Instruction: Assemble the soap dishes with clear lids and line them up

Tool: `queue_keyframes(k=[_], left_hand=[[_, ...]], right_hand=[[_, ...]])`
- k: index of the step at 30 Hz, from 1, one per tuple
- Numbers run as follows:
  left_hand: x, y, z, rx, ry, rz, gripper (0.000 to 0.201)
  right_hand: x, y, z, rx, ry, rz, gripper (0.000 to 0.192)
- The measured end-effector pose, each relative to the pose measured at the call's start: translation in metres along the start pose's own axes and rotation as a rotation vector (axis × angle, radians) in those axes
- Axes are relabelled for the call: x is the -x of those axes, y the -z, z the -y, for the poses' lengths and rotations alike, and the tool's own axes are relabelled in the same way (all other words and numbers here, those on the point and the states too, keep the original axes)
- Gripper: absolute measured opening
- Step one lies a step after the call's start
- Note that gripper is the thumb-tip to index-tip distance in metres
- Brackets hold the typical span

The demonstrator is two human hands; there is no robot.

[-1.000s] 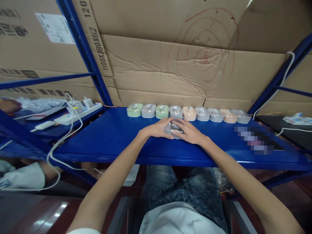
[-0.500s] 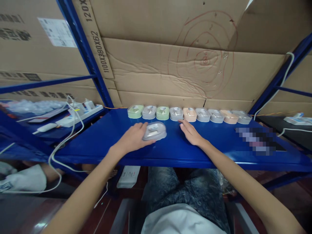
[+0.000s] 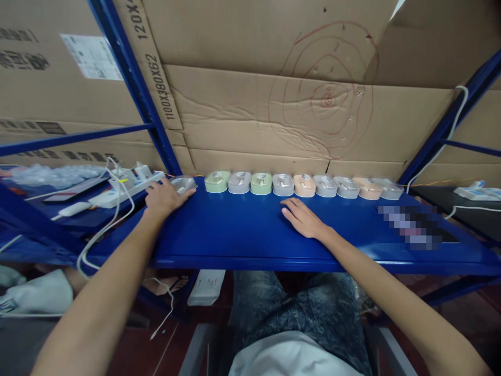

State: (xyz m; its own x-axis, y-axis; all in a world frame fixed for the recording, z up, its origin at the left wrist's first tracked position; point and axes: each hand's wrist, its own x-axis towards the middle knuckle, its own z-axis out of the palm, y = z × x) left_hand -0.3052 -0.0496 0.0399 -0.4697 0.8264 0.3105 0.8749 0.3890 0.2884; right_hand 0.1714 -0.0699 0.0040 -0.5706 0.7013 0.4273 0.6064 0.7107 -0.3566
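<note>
At the far left end of the row, my left hand [image 3: 164, 196] grips a small grey case with a clear lid [image 3: 183, 184], thumb along its near side. The case sits at the back of the blue table [image 3: 235, 230], partly hidden by my fingers. To its right stand several similar rounded cases, from a green case [image 3: 217, 181] and a grey case [image 3: 239, 183] to a peach case [image 3: 304, 185] and others. My right hand [image 3: 303, 218] rests on the table in front of the middle cases, fingers stretched out and holding nothing.
A blurred dark flat object [image 3: 418, 227] lies at the right of the table. White power strips [image 3: 125, 189] and looping white cables [image 3: 96, 243] crowd the left side. A blue upright post [image 3: 136, 94] rises beside the left hand, and a cardboard wall [image 3: 235, 115] stands behind the cases.
My left hand has carried the grey case from the middle of the table to the far left end of the row. My right hand has shifted slightly toward me.
</note>
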Motion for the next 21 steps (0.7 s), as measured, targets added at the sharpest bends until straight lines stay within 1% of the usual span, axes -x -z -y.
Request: queue_keyframes(k=[2, 3, 4, 6, 9, 13, 15, 17, 19, 21], left_hand=[[-0.011, -0.004, -0.012, 0.065, 0.008, 0.033, 0.135], [-0.014, -0.005, -0.017, 0.090, 0.021, 0.056, 0.133], [-0.017, -0.006, -0.023, 0.106, 0.036, 0.082, 0.128], [-0.020, -0.007, -0.031, 0.120, 0.057, 0.122, 0.109], [-0.022, -0.008, -0.037, 0.110, 0.034, 0.155, 0.083], [-0.025, -0.012, -0.037, 0.109, 0.004, 0.143, 0.063], [-0.026, -0.011, -0.037, 0.111, 0.002, 0.126, 0.059], [-0.021, -0.004, -0.038, 0.111, 0.004, 0.091, 0.062], [-0.008, 0.010, -0.038, 0.115, -0.014, 0.038, 0.062], [0.016, 0.027, -0.038, 0.143, -0.093, -0.010, 0.048]], right_hand=[[0.000, 0.000, 0.001, 0.005, 0.006, -0.001, 0.064], [0.000, 0.000, 0.001, 0.009, 0.007, -0.002, 0.064], [0.000, 0.000, 0.001, 0.015, 0.008, -0.001, 0.066], [-0.001, 0.000, 0.001, 0.030, 0.011, 0.004, 0.068], [-0.001, 0.000, 0.001, 0.047, 0.020, 0.013, 0.068], [-0.001, 0.001, 0.002, 0.073, 0.027, 0.022, 0.067], [-0.001, 0.001, 0.002, 0.084, 0.027, 0.032, 0.066], [-0.001, 0.001, 0.003, 0.089, 0.028, 0.037, 0.066], [-0.002, 0.001, 0.003, 0.088, 0.029, 0.032, 0.065], [-0.002, 0.000, 0.003, 0.086, 0.029, 0.023, 0.065]])
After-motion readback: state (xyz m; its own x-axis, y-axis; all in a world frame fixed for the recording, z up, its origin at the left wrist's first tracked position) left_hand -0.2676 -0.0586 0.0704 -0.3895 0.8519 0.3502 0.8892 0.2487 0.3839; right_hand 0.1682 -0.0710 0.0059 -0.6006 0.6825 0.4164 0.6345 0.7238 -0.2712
